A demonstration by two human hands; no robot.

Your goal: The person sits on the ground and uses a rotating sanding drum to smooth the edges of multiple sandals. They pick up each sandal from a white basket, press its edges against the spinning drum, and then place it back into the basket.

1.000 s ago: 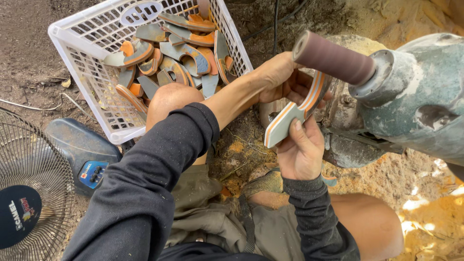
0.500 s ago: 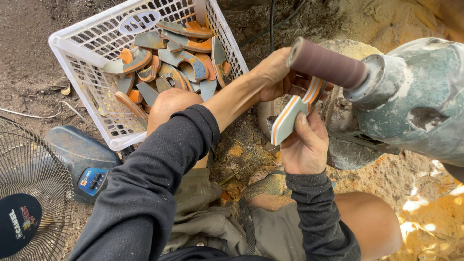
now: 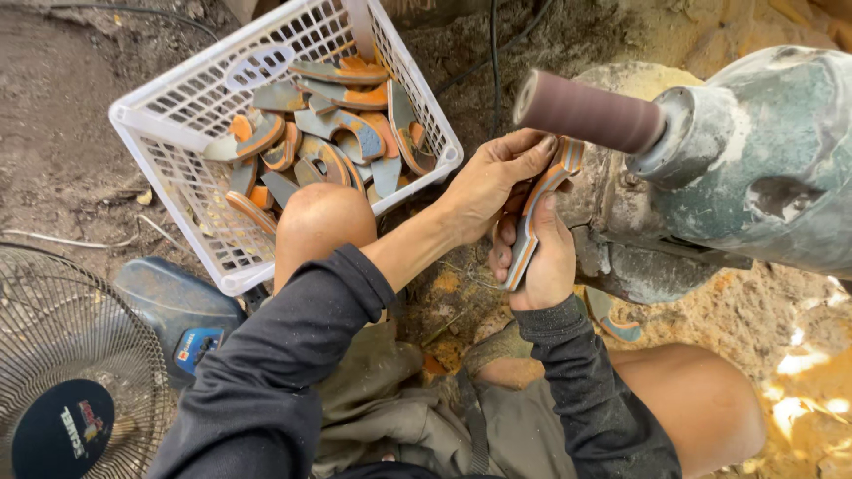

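Both hands clasp one curved grey-and-orange layered piece (image 3: 532,217): the right hand (image 3: 541,257) wraps its lower end with the thumb laid along the edge, and the left hand (image 3: 493,182) closes over its upper part, fingers stretched toward the tip. The piece stands nearly upright, tilted a little, with its top end just under the brown sanding drum (image 3: 587,113); whether it actually touches the drum is hard to tell from this angle. The drum juts out leftward from a dusty grey-green motor housing (image 3: 763,160). To the left of the hands, just beyond the bare left knee (image 3: 321,217), a white plastic basket (image 3: 177,133) sits on the dirt, holding a heap of similar grey-and-orange curved pieces (image 3: 328,133). One more such piece (image 3: 612,318) lies on the sawdust-strewn ground by the right sleeve. A fan (image 3: 62,381) with a wire guard stands at the lower left, beside the basket.
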